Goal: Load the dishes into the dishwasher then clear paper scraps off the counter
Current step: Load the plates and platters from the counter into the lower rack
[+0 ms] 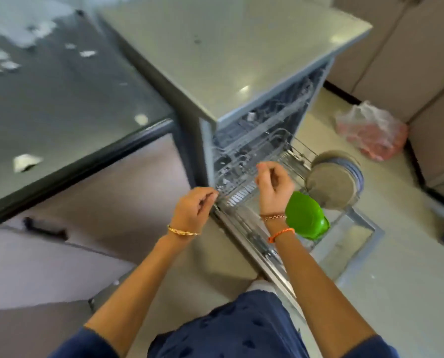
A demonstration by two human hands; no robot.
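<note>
Reaching forward over the open dishwasher [254,120], both bare forearms stretch out from dark blue sleeves. The left hand [193,206] sits at the near-left corner of the pulled-out lower rack [244,187], its fingers curled together and touching the rack's wire edge; whether it truly grips the wire is too blurred to tell. The right hand [274,183] hovers above the rack with fingers loosely curled, holding nothing visible. Just right of that hand's wrist stands a green dish [306,215], and beyond it grey plates [332,180] stand upright at the rack's far end. Left of the left hand, well apart, the dark desk [60,104] carries white paper scraps [25,161] near its front edge. Open floor [396,254] lies to the right of the lowered door.
</note>
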